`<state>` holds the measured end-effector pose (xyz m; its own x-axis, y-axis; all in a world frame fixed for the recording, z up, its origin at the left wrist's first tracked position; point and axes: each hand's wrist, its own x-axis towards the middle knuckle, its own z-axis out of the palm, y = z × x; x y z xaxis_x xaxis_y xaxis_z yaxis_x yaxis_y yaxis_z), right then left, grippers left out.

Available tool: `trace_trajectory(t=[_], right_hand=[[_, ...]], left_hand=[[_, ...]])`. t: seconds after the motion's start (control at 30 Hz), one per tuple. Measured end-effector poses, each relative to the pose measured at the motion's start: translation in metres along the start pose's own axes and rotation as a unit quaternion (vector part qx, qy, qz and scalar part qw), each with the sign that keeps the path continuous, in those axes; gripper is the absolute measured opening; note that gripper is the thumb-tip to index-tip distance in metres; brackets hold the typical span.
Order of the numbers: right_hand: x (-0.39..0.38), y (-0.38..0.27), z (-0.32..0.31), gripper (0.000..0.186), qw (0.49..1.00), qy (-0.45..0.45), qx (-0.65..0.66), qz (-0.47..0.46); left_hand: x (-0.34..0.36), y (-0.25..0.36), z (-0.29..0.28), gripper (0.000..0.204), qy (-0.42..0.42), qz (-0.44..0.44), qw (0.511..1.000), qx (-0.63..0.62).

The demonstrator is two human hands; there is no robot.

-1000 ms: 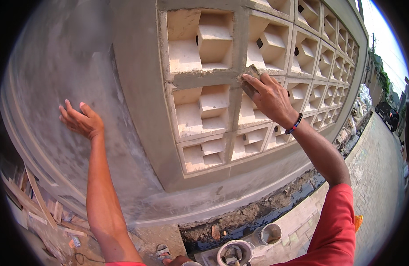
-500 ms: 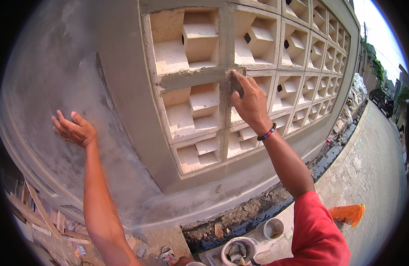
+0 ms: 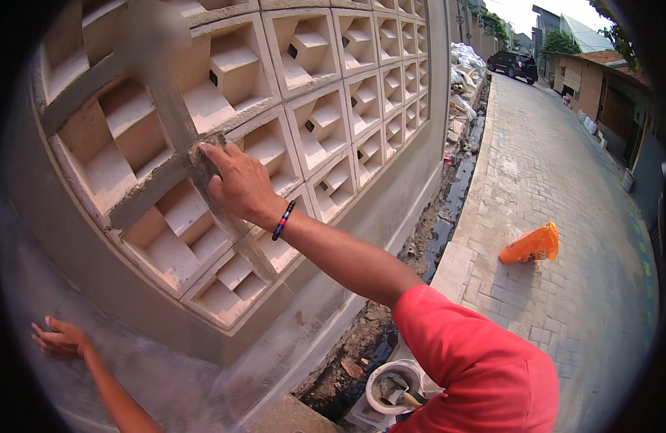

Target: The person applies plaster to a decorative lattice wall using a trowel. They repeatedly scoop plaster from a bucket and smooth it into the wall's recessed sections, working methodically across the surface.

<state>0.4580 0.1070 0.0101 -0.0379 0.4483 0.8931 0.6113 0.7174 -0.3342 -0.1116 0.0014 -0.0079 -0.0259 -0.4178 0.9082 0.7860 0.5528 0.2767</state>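
Observation:
My right hand (image 3: 239, 182), with a dark beaded bracelet (image 3: 283, 220) at its wrist, is at a crossing of the grey mortar joints between pale breeze blocks (image 3: 312, 124). Its index finger stretches along the joint and the thumb is bent in. Between them a small flat dark-grey piece is pressed to the joint, mostly hidden by the fingers; its kind I cannot make out. Low at the far left, my left hand (image 3: 62, 339) holds nothing. Its fingers are apart, by the smooth grey plastered wall (image 3: 156, 361).
A white bucket (image 3: 375, 408) with a tool and grey mix stands below my right arm. A ditch with dark water (image 3: 437, 238) runs along the wall's foot. An orange bag (image 3: 531, 244) lies on the paved lane (image 3: 564, 303). Farther off are white sacks (image 3: 466, 61) and a dark car (image 3: 512, 65).
The view has swung right, showing more of the lane and car. My right hand stays at the same joint crossing. My left hand now shows nearer the lower left rim, still open.

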Motion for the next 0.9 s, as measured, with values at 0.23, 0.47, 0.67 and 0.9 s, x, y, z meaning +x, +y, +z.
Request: trace_trajectory(t=[0.23, 0.47, 0.67, 0.9], right_hand=[[-0.045, 0.026, -0.012, 0.057, 0.991, -0.104, -0.086, 0.008], [0.022, 0.002, -0.015, 0.056, 0.997, 0.024, -0.039, -0.056], [-0.019, 0.006, 0.004, 0.057, 0.992, -0.071, -0.098, -0.019], [0.02, -0.003, -0.01, 0.055, 0.995, 0.002, -0.07, -0.067]], left_hand=[[-0.008, 0.083, -0.052, 0.057, -0.092, -0.127, 0.982, -0.103], [0.005, 0.077, -0.06, 0.057, -0.083, -0.118, 0.985, -0.094], [0.003, 0.082, -0.058, 0.056, -0.083, -0.126, 0.983, -0.101], [0.003, 0.081, -0.059, 0.056, -0.068, -0.131, 0.984, -0.101]])
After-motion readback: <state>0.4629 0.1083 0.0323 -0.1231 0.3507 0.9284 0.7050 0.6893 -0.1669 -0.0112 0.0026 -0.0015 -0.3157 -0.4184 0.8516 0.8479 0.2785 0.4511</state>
